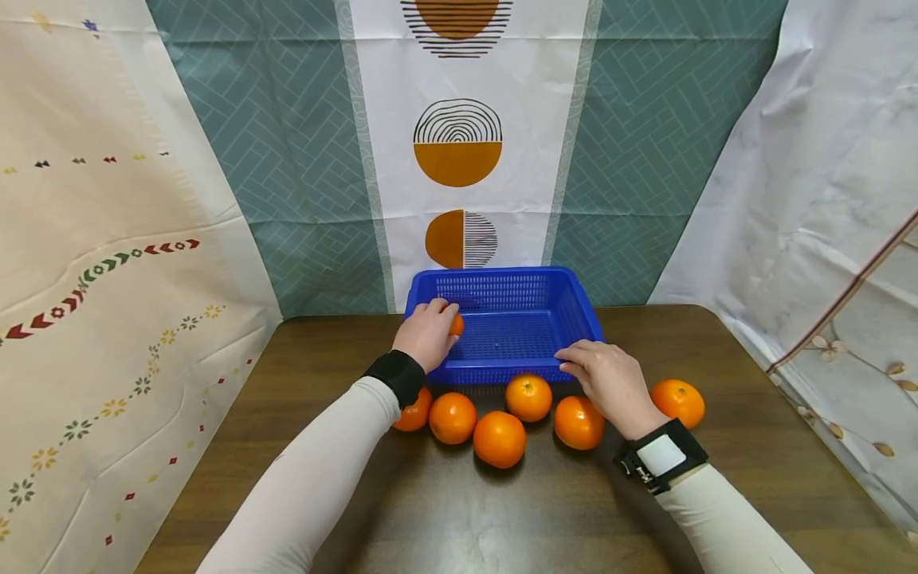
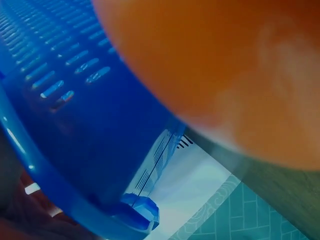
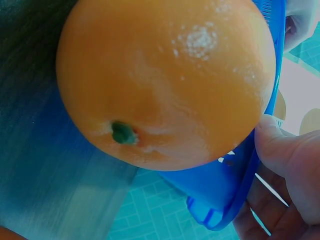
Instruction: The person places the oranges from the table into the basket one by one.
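Observation:
A blue plastic basket (image 1: 512, 373) with slotted walls stands on the table. Over its left side my left hand (image 1: 426, 331) holds an orange (image 1: 457, 324), mostly covered by the fingers. My right hand (image 1: 608, 381) pinches the basket's near right rim; the right wrist view shows the thumb (image 3: 272, 140) against the rim and the other fingers beyond it. Below my right hand lies one orange (image 1: 578, 422), and a large orange (image 3: 165, 85) with a green stem fills much of the right wrist view. Another orange (image 1: 412, 413) is partly hidden under my left wrist.
Along the basket's near side lie more oranges: one orange (image 1: 453, 418) at left, another orange (image 1: 500, 439) closer to me, and a third orange (image 1: 528, 397) by the wall. A further orange (image 1: 677, 402) sits right of my right wrist. Patterned cloth (image 1: 315, 159) hangs behind the brown table (image 1: 459, 526).

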A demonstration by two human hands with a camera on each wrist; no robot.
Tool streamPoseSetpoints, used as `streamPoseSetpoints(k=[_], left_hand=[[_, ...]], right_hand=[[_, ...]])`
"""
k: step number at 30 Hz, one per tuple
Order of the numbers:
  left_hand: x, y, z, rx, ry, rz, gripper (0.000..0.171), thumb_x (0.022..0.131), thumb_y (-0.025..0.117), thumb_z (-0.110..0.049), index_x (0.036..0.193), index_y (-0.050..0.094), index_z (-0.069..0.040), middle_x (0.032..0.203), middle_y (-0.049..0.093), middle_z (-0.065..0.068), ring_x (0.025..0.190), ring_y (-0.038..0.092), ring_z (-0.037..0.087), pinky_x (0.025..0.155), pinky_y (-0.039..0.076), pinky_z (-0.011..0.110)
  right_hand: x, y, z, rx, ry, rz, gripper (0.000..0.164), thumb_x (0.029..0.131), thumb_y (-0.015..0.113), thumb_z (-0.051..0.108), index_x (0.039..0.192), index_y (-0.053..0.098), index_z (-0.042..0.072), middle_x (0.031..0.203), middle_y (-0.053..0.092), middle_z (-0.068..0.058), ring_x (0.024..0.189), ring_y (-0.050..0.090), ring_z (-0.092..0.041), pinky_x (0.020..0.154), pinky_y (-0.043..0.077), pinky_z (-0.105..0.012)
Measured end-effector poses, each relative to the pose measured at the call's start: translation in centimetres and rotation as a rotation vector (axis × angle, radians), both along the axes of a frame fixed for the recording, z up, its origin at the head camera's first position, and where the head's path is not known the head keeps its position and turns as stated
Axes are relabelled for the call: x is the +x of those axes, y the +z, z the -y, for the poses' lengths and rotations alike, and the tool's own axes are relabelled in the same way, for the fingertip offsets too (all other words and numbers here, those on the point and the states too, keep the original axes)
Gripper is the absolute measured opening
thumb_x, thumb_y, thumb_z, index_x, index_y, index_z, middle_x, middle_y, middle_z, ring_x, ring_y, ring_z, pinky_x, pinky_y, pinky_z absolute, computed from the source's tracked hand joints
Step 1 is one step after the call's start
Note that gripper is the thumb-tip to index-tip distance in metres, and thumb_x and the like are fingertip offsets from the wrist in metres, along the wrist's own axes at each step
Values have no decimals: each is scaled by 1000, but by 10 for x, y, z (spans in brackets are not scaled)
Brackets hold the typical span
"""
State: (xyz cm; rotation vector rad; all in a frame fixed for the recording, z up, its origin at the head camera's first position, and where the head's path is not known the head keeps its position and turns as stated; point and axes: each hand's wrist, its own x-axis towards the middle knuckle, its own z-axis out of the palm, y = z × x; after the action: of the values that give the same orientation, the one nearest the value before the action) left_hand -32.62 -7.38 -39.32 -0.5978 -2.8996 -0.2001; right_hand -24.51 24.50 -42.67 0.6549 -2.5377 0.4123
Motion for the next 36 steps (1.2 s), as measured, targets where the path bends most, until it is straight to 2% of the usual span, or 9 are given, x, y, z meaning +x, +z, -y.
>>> streamPoseSetpoints(k=[6,18,36], left_hand=[[-6,-1,-3,-7,0,59,60,107,77,-29,160,57,-7,156,58,19,139,59,41,119,48,53],[-9,3,-7,11,1,151,60,107,77,-30,159,58,-8,155,59,20,138,60,42,122,45,54],[-28,-10,-10,-20,51,245,62,102,83,-30,157,62,-10,149,65,17,132,65,38,117,51,53]], right_hand=[[0,0,0,-5,-2,3,18,98,85,12,116,84,8,110,81,-8,101,78,-35,90,64,-57],[0,0,0,-6,-9,13,18,98,84,11,117,84,8,110,81,-8,101,78,-35,90,64,-58],[0,-1,0,-8,-14,18,19,98,84,12,117,84,9,111,81,-8,103,78,-35,92,63,-58]])
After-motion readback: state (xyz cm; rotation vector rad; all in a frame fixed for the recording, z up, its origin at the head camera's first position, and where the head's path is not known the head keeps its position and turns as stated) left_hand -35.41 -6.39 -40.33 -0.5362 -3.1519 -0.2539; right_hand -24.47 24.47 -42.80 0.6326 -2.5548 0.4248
